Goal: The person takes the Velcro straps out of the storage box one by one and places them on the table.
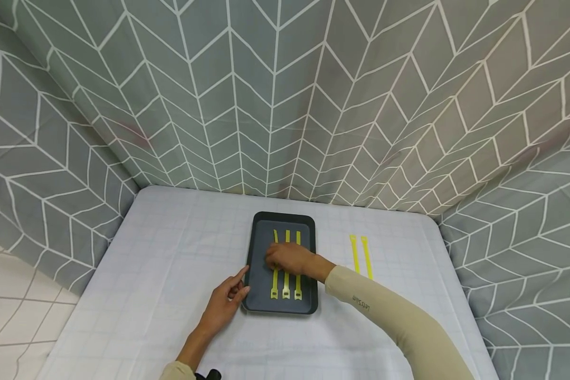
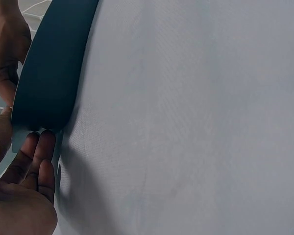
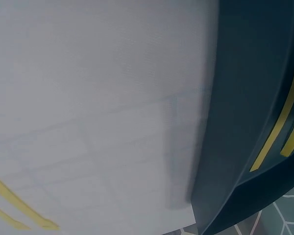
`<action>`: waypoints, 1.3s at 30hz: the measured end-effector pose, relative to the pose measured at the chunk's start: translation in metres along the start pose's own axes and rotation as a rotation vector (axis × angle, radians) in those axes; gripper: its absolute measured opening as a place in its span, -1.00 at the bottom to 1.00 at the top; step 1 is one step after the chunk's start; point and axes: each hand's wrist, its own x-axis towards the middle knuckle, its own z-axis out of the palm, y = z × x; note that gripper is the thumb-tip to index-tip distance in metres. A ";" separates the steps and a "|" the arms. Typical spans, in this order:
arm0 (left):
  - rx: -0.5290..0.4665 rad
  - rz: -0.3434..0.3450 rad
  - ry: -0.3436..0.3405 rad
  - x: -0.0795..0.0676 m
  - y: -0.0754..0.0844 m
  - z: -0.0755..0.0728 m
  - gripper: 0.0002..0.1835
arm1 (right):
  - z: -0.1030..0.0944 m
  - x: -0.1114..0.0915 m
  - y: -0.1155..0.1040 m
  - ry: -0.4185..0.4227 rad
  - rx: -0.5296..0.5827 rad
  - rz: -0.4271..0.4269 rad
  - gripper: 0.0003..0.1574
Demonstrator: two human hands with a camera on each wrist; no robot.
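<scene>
Three yellow hook-and-loop cable ties lie lengthwise, side by side, in a dark grey tray (image 1: 261, 301). My right hand (image 1: 290, 257) reaches in over the right rim and covers the middle of all three. Its curled fingers pinch the leftmost cable tie (image 1: 274, 287), whose far end bends slightly; the fingertips are mostly hidden. Under the wrist run the middle cable tie (image 1: 286, 287) and the right cable tie (image 1: 297, 287). My left hand (image 1: 223, 303) rests at the tray's left side, extended index finger and thumb touching the rim. In the left wrist view its other fingers (image 2: 46, 147) meet the tray's outer wall.
Two more yellow cable ties (image 1: 354, 253) lie on the white-covered table (image 1: 171, 253), right of the tray and partly behind the right sleeve (image 1: 389, 316). Grey curtains (image 1: 294, 105) with white zigzag lines enclose the table's back and sides.
</scene>
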 end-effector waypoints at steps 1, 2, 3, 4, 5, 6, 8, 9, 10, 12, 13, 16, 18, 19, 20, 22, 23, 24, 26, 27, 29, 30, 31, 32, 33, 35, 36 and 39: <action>0.001 -0.003 -0.001 0.000 0.000 0.000 -0.41 | 0.000 0.000 -0.001 0.004 -0.015 -0.002 -0.78; 0.001 -0.003 -0.001 0.000 0.001 0.000 -0.41 | 0.000 -0.001 -0.001 0.005 -0.030 -0.003 -0.77; 0.000 -0.003 -0.001 0.000 0.001 0.000 -0.41 | 0.000 -0.001 -0.001 0.006 -0.044 -0.002 -0.77; 0.000 -0.003 -0.002 -0.001 0.001 0.001 -0.41 | 0.000 -0.002 -0.002 0.011 -0.055 -0.002 -0.77; 0.000 0.003 -0.001 -0.001 0.001 0.001 -0.41 | 0.000 -0.002 -0.002 0.015 -0.058 -0.001 -0.78; -0.001 0.006 -0.001 -0.001 0.001 0.001 -0.41 | -0.001 -0.003 -0.003 0.017 -0.059 0.002 -0.77; -0.004 0.012 -0.002 -0.001 0.001 0.001 -0.42 | -0.001 -0.005 -0.003 0.028 -0.053 0.000 -0.77; -0.005 0.015 -0.002 -0.001 0.001 0.002 -0.42 | -0.001 -0.006 -0.003 0.036 -0.042 -0.004 -0.77; -0.006 0.018 -0.001 -0.001 0.000 0.002 -0.42 | -0.002 -0.007 -0.003 0.049 -0.027 -0.009 -0.77; -0.007 0.027 0.002 -0.002 -0.001 0.002 -0.42 | -0.005 -0.008 -0.003 0.080 0.005 -0.021 -0.77; -0.008 0.037 0.006 -0.002 -0.001 0.002 -0.42 | -0.006 -0.009 -0.002 0.098 0.021 -0.027 -0.77; -0.010 0.075 0.019 -0.002 -0.003 0.003 -0.43 | -0.013 -0.011 0.002 0.150 0.063 -0.014 -0.80; -0.005 0.091 0.024 -0.002 -0.003 0.003 -0.44 | -0.017 -0.013 0.005 0.176 0.092 0.009 -0.82; -0.002 0.097 0.026 -0.002 -0.003 0.002 -0.44 | -0.019 -0.014 0.006 0.187 0.109 0.026 -0.84; 0.003 0.098 0.025 -0.002 -0.003 0.002 -0.44 | -0.021 -0.015 0.008 0.197 0.126 0.045 -0.85; 0.008 0.090 0.022 -0.001 -0.003 0.002 -0.43 | -0.026 -0.018 0.009 0.225 0.180 0.066 -0.89; 0.013 0.085 0.023 -0.001 -0.003 0.002 -0.43 | -0.028 -0.020 0.010 0.240 0.202 0.071 -0.89; 0.016 0.084 0.022 -0.001 -0.002 0.002 -0.43 | -0.031 -0.021 0.011 0.253 0.230 0.080 -0.91; 0.020 0.082 0.021 0.000 -0.001 0.001 -0.43 | -0.035 -0.025 0.012 0.281 0.281 0.085 -0.93; 0.018 0.085 0.021 0.000 -0.001 0.001 -0.43 | -0.037 -0.027 0.013 0.293 0.308 0.090 -0.95; 0.020 0.088 0.021 -0.001 0.000 0.000 -0.43 | -0.038 -0.030 0.015 0.315 0.355 0.105 -0.95; 0.022 0.087 0.021 -0.001 0.000 0.000 -0.43 | -0.039 -0.031 0.017 0.328 0.382 0.113 -0.97; 0.024 0.083 0.020 -0.001 0.000 0.000 -0.43 | -0.039 -0.033 0.018 0.344 0.411 0.121 -0.98; 0.021 0.078 0.018 -0.001 0.001 0.000 -0.43 | -0.039 -0.035 0.020 0.357 0.434 0.130 -0.98; 0.020 0.071 0.016 -0.001 0.001 -0.001 -0.43 | -0.039 -0.036 0.022 0.370 0.457 0.137 -0.98; 0.021 0.054 0.010 0.000 0.002 -0.001 -0.43 | -0.038 -0.040 0.025 0.395 0.487 0.153 -0.97; 0.023 0.047 0.008 0.000 0.002 -0.001 -0.42 | -0.037 -0.042 0.026 0.403 0.497 0.167 -0.96; 0.027 0.053 0.012 0.000 0.001 -0.001 -0.42 | -0.036 -0.047 0.028 0.426 0.513 0.217 -0.94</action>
